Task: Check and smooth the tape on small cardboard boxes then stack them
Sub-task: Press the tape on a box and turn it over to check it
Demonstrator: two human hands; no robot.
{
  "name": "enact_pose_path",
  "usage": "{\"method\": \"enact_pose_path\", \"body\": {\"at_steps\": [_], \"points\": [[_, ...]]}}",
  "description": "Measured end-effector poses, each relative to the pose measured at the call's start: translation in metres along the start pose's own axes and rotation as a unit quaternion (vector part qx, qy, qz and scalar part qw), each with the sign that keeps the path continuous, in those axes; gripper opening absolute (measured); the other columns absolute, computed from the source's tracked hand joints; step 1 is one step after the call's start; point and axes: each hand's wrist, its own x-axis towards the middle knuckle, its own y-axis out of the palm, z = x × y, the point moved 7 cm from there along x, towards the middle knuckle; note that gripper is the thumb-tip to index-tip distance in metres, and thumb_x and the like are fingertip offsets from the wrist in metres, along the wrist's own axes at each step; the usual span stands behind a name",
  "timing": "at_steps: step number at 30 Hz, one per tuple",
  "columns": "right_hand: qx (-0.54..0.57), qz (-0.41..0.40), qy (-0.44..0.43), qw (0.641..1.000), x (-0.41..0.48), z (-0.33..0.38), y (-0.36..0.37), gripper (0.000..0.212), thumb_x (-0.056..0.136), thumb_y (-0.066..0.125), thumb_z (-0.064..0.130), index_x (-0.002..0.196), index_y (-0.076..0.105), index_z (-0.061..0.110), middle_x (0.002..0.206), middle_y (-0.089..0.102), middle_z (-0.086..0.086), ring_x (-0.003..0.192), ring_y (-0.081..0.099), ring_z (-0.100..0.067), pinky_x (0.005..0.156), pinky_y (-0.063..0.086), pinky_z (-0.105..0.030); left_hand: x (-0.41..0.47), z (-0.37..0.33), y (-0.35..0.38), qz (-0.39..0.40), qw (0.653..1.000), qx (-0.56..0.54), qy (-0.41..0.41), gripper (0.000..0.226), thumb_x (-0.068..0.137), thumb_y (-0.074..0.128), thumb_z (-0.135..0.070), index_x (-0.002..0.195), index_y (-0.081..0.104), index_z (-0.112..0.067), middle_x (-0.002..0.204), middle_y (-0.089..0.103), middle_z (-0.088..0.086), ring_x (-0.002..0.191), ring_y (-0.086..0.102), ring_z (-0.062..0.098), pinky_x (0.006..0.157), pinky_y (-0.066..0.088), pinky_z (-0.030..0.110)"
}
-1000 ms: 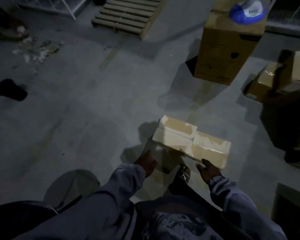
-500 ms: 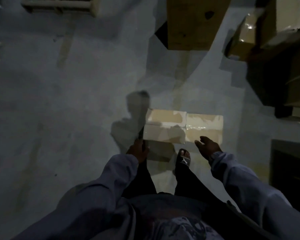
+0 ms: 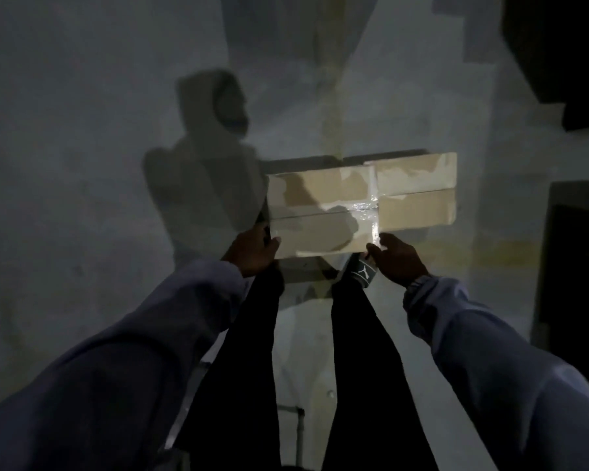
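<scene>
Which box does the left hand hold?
The left box: the left hand grips its near-left corner. The right box lies beside it, untouched by that hand.

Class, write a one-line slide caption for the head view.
Left hand grips a corner of the left taped box; right hand reaches its near edge.

We note the left hand point(image 3: 252, 251) at the 7 o'clock corner of the left box point(image 3: 320, 212): thumb on top, fingers hidden beneath. The right hand point(image 3: 398, 260) half covers a sandal point(image 3: 363, 271). A dark mass point(image 3: 558, 45) at 1 o'clock and a dark panel point(image 3: 578, 266) at 3 o'clock are cut by the frame; we cannot name either.
</scene>
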Motion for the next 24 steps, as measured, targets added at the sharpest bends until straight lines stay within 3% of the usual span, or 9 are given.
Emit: {"method": "enact_pose_path", "body": {"at_steps": [2, 5, 7, 9, 12, 13, 16, 19, 24], "points": [[-0.002, -0.001, 0.0, 1.0, 0.037, -0.003, 0.019, 0.06, 0.089, 0.061, 0.039, 0.122, 0.058, -0.011, 0.108, 0.067, -0.028, 0.092, 0.068, -0.041, 0.086, 0.051, -0.042, 0.035, 0.018, 0.01, 0.001, 1.0, 0.002, -0.014, 0.036, 0.099, 0.051, -0.033, 0.114, 0.051, 0.0, 0.113, 0.062, 0.021, 0.106, 0.058, 0.035, 0.076, 0.037, 0.033], [0.016, 0.001, 0.005, 1.0, 0.084, -0.005, 0.039, 0.05, 0.091, 0.054, 0.032, 0.112, 0.059, -0.013, 0.094, 0.067, -0.03, 0.079, 0.067, -0.045, 0.069, 0.055, -0.045, 0.085, 0.044, 0.036, 0.005, 0.999, -0.018, -0.041, 0.06, 0.098, 0.052, -0.036, 0.142, 0.034, 0.0, 0.142, 0.047, 0.022, 0.128, 0.047, 0.036, 0.097, 0.038, 0.035], [0.009, -0.011, 0.049, 0.999, 0.11, -0.018, 0.046, 0.042, 0.097, 0.045, 0.029, 0.118, 0.054, -0.006, 0.106, 0.062, -0.025, 0.095, 0.063, -0.042, 0.08, 0.05, -0.041, 0.11, 0.058, 0.055, 0.01, 0.996, -0.042, -0.079, 0.08, 0.096, 0.055, -0.039, 0.151, 0.012, 0.0, 0.153, 0.032, 0.02, 0.136, 0.038, 0.035, 0.106, 0.034, 0.034], [-0.008, -0.011, 0.055, 0.998, 0.135, -0.037, 0.06, 0.045, 0.099, 0.033, 0.03, 0.125, 0.05, -0.004, 0.117, 0.055, -0.025, 0.105, 0.057, -0.042, 0.089, 0.046, -0.04, 0.131, 0.07, 0.075, 0.02, 0.992, -0.061, -0.107, 0.094, 0.092, 0.059, -0.046, 0.153, 0.004, -0.001, 0.154, 0.03, 0.019, 0.138, 0.036, 0.033, 0.11, 0.034, 0.035], [0.031, 0.015, 0.129, 0.991, 0.158, -0.06, 0.078, 0.055, 0.093, 0.055, 0.034, 0.132, 0.041, -0.001, 0.127, 0.055, -0.021, 0.117, 0.053, -0.037, 0.092, 0.041, -0.034, 0.157, 0.08, 0.101, 0.022, 0.986, -0.121, -0.111, 0.099, 0.077, 0.066, -0.066, 0.149, 0.029, -0.008, 0.141, 0.05, 0.012, 0.128, 0.049, 0.03, 0.105, 0.042, 0.038], [0.045, 0.017, 0.133, 0.99, 0.164, -0.065, 0.083, 0.058, 0.092, 0.059, 0.036, 0.132, 0.04, -0.002, 0.126, 0.055, -0.021, 0.117, 0.052, -0.037, 0.09, 0.041, -0.033, 0.16, 0.081, 0.104, 0.009, 0.985, -0.13, -0.116, 0.093, 0.078, 0.068, -0.061, 0.146, 0.032, -0.008, 0.138, 0.052, 0.013, 0.125, 0.052, 0.029, 0.103, 0.044, 0.038], [0.073, 0.022, 0.142, 0.987, 0.169, -0.073, 0.086, 0.062, 0.087, 0.063, 0.041, 0.131, 0.042, 0.001, 0.125, 0.056, -0.019, 0.116, 0.052, -0.036, 0.086, 0.04, -0.032, 0.16, 0.08, 0.107, -0.012, 0.983, -0.138, -0.121, 0.079, 0.083, 0.071, -0.044, 0.142, 0.035, -0.007, 0.137, 0.052, 0.015, 0.123, 0.052, 0.03, 0.101, 0.045, 0.041], [0.108, 0.021, 0.144, 0.983, 0.155, -0.077, 0.076, 0.061, 0.085, 0.063, 0.043, 0.13, 0.045, 0.006, 0.124, 0.058, -0.015, 0.114, 0.054, -0.033, 0.086, 0.042, -0.032, 0.144, 0.072, 0.099, -0.002, 0.982, -0.142, -0.121, 0.09, 0.067, 0.064, -0.06, 0.139, 0.041, -0.013, 0.132, 0.056, 0.01, 0.119, 0.055, 0.028, 0.099, 0.048, 0.042], [0.126, 0.013, 0.132, 0.983, 0.103, -0.065, 0.038, 0.058, 0.087, 0.062, 0.044, 0.126, 0.048, 0.003, 0.123, 0.058, -0.018, 0.113, 0.054, -0.035, 0.084, 0.041, -0.032, 0.102, 0.058, 0.072, -0.007, 0.986, -0.13, -0.104, 0.079, 0.06, 0.06, -0.067, 0.127, 0.052, -0.025, 0.12, 0.066, 0.001, 0.104, 0.064, 0.02, 0.093, 0.054, 0.038]]}}
